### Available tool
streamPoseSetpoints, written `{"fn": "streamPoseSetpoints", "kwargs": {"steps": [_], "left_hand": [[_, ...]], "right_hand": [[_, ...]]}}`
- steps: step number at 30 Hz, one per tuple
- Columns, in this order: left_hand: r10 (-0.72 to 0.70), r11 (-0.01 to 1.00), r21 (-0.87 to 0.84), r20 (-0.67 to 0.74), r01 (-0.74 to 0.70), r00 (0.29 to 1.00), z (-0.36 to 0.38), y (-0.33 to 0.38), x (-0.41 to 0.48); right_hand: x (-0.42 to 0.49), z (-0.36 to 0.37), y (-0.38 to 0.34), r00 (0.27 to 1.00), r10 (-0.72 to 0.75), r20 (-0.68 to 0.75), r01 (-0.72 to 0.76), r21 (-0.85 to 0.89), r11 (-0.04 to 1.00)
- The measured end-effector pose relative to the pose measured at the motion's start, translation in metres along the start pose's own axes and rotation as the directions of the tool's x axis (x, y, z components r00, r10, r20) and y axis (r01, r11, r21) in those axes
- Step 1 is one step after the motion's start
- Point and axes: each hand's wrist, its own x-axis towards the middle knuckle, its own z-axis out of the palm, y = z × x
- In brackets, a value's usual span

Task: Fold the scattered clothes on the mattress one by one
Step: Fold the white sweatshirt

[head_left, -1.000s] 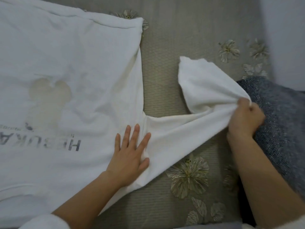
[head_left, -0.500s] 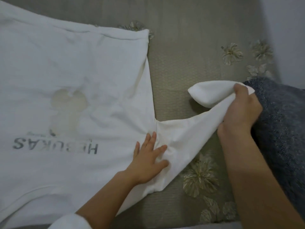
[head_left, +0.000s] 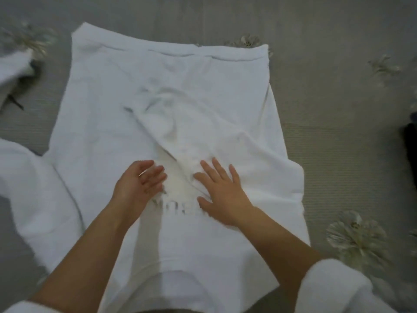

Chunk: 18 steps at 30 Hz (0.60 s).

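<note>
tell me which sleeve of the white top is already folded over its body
The sleeve on the person's right: it lies diagonally across the white top's body, under the right hand. The left sleeve sprawls on the mattress.

- One view only: head cam, wide-angle, worn by the person, facing forward and steeply down onto the mattress [head_left: 338, 136].
- Close range: both forearms enter from the bottom edge; left hand [head_left: 140, 184] and right hand [head_left: 223, 195] sit just below frame centre.
- The white shirt [head_left: 101, 132] fills the middle of the frame, collar at the bottom edge, hem near the top.
- The mattress shows only in strips along the top, left and right edges.
- Picture soft, bottom corners most blurred.
</note>
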Motion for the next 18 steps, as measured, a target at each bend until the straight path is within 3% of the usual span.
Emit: {"fn": "streamPoseSetpoints", "kwargs": {"steps": [3, 5, 9, 11, 13, 15, 17, 18], "left_hand": [[0.107, 0.979, 0.174, -0.015, -0.103, 0.994, -0.001, 0.018, 0.02], [0.165, 0.967, 0.197, 0.01, -0.163, 0.986, 0.008, 0.03, 0.036], [0.085, 0.996, -0.024, -0.062, -0.087, 0.994, 0.029, 0.06, 0.076], [0.037, 0.989, -0.142, 0.012, -0.035, 0.999, 0.039, 0.074, 0.089], [0.122, 0.978, -0.181, 0.072, -0.107, 0.99, 0.045, 0.085, 0.097], [0.293, 0.938, -0.214, 0.061, -0.274, 0.954, 0.038, 0.099, 0.103], [0.379, 0.908, -0.195, 0.001, -0.372, 0.925, 0.017, 0.108, 0.11], [0.357, 0.922, -0.151, -0.016, -0.356, 0.934, 0.005, 0.108, 0.115]], "right_hand": [[-0.003, 0.012, 0.003, 0.99, 0.057, -0.13, -0.056, 0.016, 0.998], [-0.003, 0.013, 0.006, 0.977, 0.088, -0.196, -0.087, 0.015, 0.996], [-0.002, 0.014, 0.003, 0.98, 0.137, -0.143, -0.135, 0.025, 0.991], [-0.003, 0.011, 0.001, 0.969, 0.179, -0.168, -0.168, 0.077, 0.983], [-0.006, 0.005, 0.001, 0.935, 0.234, -0.265, -0.198, 0.157, 0.968], [-0.009, 0.002, 0.006, 0.888, 0.285, -0.361, -0.229, 0.189, 0.955], [-0.009, 0.001, 0.009, 0.88, 0.317, -0.353, -0.278, 0.159, 0.948], [-0.007, 0.003, 0.011, 0.893, 0.325, -0.312, -0.299, 0.128, 0.946]]}}
